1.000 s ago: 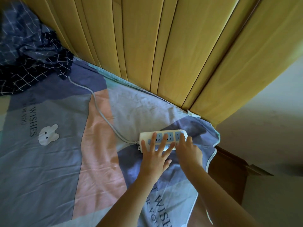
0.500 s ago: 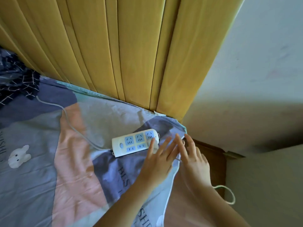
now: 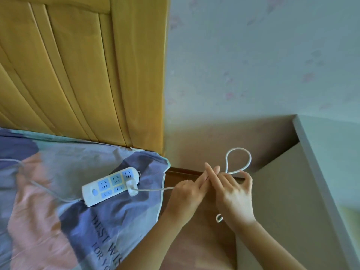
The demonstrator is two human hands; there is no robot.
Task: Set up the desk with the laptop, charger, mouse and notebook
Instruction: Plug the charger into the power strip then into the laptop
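Two hands meet at 4 o'clock of the frame: the left hand pinches the white charger cable, while the right hand grips a loop of it standing at 12 o'clock of the knuckles. Cable inside both fists is hidden. The charger plug sits in the power strip, whose long axis runs 8 to 2 o'clock on the bedsheet below the wooden headboard.
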